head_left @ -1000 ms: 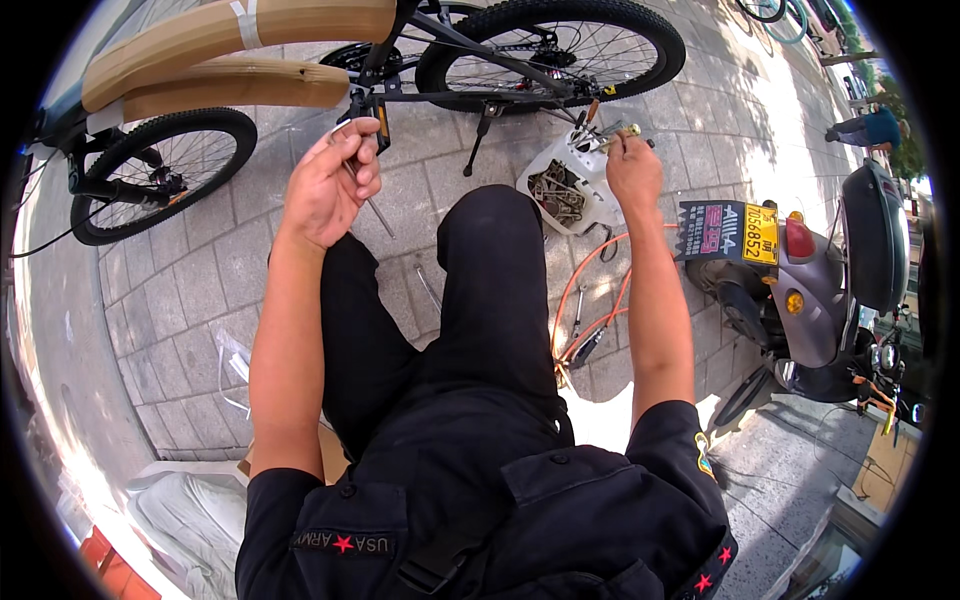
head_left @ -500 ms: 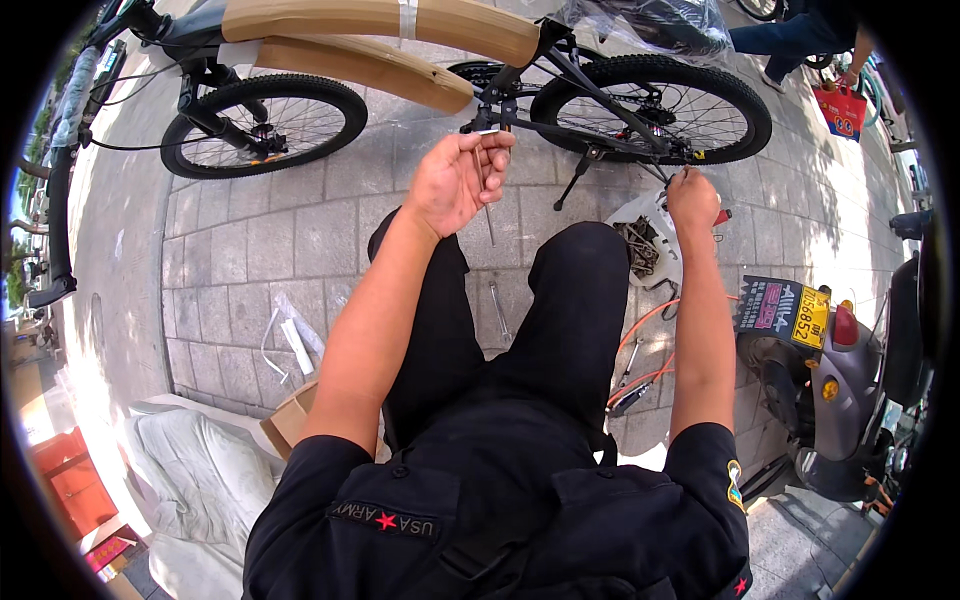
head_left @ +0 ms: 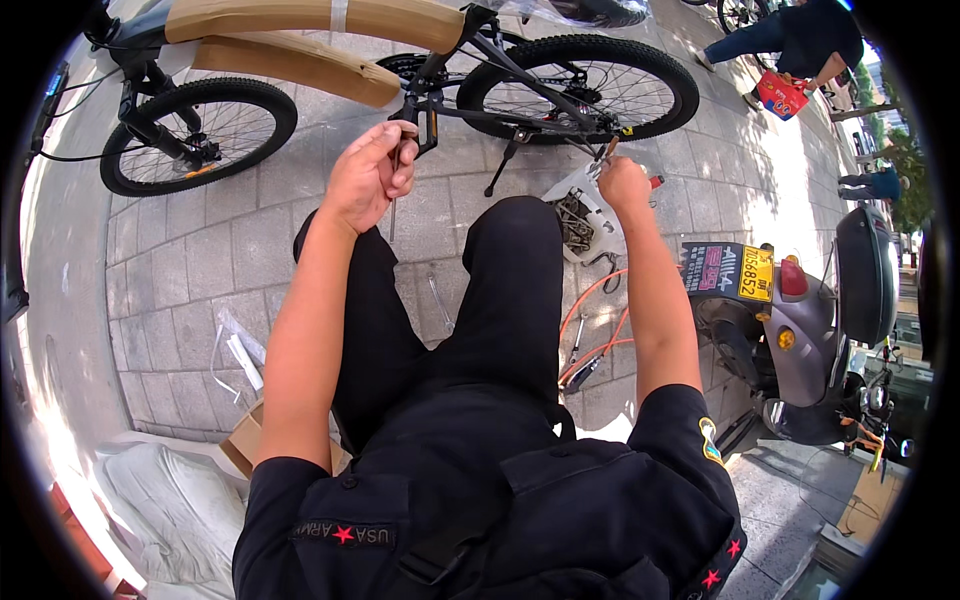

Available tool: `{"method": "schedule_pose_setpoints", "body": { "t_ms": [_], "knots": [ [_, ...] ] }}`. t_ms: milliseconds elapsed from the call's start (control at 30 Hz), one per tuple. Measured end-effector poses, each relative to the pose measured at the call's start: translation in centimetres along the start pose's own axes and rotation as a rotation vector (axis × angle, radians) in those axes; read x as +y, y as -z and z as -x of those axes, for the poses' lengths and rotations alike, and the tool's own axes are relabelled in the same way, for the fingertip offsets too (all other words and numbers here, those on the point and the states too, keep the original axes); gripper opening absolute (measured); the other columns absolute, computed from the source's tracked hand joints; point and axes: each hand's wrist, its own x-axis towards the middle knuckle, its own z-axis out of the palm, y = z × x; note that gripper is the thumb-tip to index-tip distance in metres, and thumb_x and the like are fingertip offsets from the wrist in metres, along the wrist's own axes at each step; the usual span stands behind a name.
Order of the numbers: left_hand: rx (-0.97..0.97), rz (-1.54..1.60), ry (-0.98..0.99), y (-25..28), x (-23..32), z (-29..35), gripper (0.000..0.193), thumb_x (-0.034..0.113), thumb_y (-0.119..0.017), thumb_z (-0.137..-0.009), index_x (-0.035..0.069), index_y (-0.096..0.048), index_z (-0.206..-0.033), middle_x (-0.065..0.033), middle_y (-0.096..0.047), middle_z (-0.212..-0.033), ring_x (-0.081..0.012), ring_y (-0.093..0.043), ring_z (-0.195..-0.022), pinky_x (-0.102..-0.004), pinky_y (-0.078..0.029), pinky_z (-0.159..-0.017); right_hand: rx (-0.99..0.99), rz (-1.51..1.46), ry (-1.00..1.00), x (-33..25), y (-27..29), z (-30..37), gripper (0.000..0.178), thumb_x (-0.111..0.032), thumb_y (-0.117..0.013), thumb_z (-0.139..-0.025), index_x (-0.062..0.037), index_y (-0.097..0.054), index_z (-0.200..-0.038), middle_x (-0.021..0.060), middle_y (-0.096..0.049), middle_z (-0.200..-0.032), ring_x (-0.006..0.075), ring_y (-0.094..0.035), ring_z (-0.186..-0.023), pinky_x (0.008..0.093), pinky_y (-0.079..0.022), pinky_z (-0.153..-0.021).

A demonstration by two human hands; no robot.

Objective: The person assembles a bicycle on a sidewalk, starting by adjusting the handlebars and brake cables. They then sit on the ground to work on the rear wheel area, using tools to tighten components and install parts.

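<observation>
One slim metal rod [head_left: 393, 217] is gripped in the left hand [head_left: 372, 182], its fingers curled in, at 11 o'clock from the middle of the view; the rod's lower end points to 6 o'clock. The right hand [head_left: 624, 185], at 2 o'clock, is drawn in narrow at the rim of a white plastic container [head_left: 604, 238]; I cannot tell whether its fingers hold anything. Inside the container lies a heap of metal pieces [head_left: 573, 222], and a red-ended tool [head_left: 656, 181] shows just beside the right hand at its 3 o'clock. A bicycle pedal [head_left: 433, 124] appears just past the left hand; the mountain bike [head_left: 440, 62] spans 10 to 1 o'clock, front wheel [head_left: 200, 148] at 10, rear wheel [head_left: 585, 92] at 1, brown cardboard sleeves [head_left: 315, 22] at 11. A wrench [head_left: 439, 303] lies between the person's legs [head_left: 508, 280] on grey paving [head_left: 200, 260]. An orange hose [head_left: 577, 304] curves at 4 o'clock, a grey motor scooter [head_left: 815, 325] stands at 3, a cardboard box [head_left: 240, 437] sits at 8, and another person [head_left: 815, 40] with a red bag [head_left: 782, 97] is at 2
</observation>
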Motion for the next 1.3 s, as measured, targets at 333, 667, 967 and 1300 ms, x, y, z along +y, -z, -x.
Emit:
{"method": "schedule_pose_setpoints", "body": {
  "t_ms": [333,667,967,1300],
  "knots": [
    [0.012,-0.134,0.025,-0.7,-0.9,-0.6,0.022,0.027,-0.059,-0.108,0.007,-0.064,-0.115,-0.0007,-0.057,-0.089,-0.0087,-0.05,-0.068,-0.0225,-0.039,-0.057,-0.108,0.112,-0.026,1.5,-1.7,-3.0,0.025,-0.02,-0.057,-0.09,-0.0057,-0.077,-0.094,0.0227,-0.076,-0.099,0.0413,-0.073,-0.097,0.0492,-0.058,-0.089],
    [-0.038,-0.248,0.066,-2.2,-2.0,-1.4,0.022,0.024,-0.062,-0.106,0.007,-0.068,-0.119,0.0018,-0.061,-0.091,-0.0076,-0.054,-0.073,-0.0217,-0.043,-0.063,-0.168,0.135,-0.009,1.2,-6.1,-0.2,0.025,-0.024,-0.056,-0.092,-0.0089,-0.076,-0.098,0.0199,-0.076,-0.101,0.0401,-0.074,-0.097,0.0519,-0.057,-0.085],
    [-0.08,-0.477,-0.009,-3.1,-2.6,-2.0,0.033,0.018,-0.065,-0.105,0.0,-0.063,-0.132,-0.0047,-0.071,-0.094,-0.0095,-0.063,-0.074,-0.0207,-0.045,-0.062,-0.424,-1.259,0.031,-14.8,8.3,5.4,0.046,-0.043,-0.063,-0.103,0.0013,-0.073,-0.101,0.0045,-0.071,-0.083,0.009,-0.061,-0.067,0.0262,-0.051,-0.062],
    [-0.119,-0.627,-0.277,-2.5,-3.9,-1.4,0.03,0.013,-0.068,-0.102,-0.002,-0.061,-0.127,-0.0083,-0.073,-0.104,-0.0125,-0.069,-0.089,-0.0248,-0.054,-0.077,-0.52,-1.116,0.147,-20.1,11.0,8.2,0.04,-0.038,-0.069,-0.097,0.0014,-0.071,-0.089,0.0026,-0.066,-0.072,0.007,-0.055,-0.061,0.0266,-0.045,-0.054]
  ]
}}
